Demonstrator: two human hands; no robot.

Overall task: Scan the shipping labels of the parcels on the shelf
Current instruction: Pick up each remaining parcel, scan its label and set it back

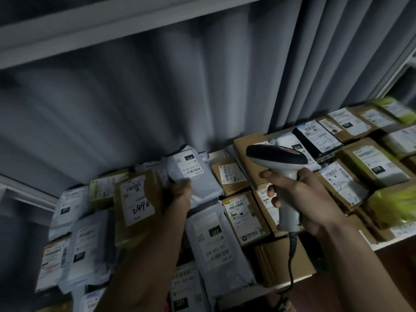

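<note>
My left hand (180,192) grips a brown cardboard parcel (135,208) by its right edge and holds it tilted above the shelf; its white shipping label (137,199), with handwritten digits, faces me. My right hand (301,194) grips the handle of a white and black barcode scanner (279,163), whose head points left, towards the far side of the shelf. A dark coiled cable (291,262) hangs from the handle. Several labelled parcels cover the shelf (382,243) below both hands.
Grey plastic mailers (90,251) lie at the left and centre, brown boxes (369,163) and a black parcel (319,138) at the right, yellow-green bags (394,203) at the far right. A grey curtain (157,97) hangs behind. An upper shelf board (112,25) runs overhead.
</note>
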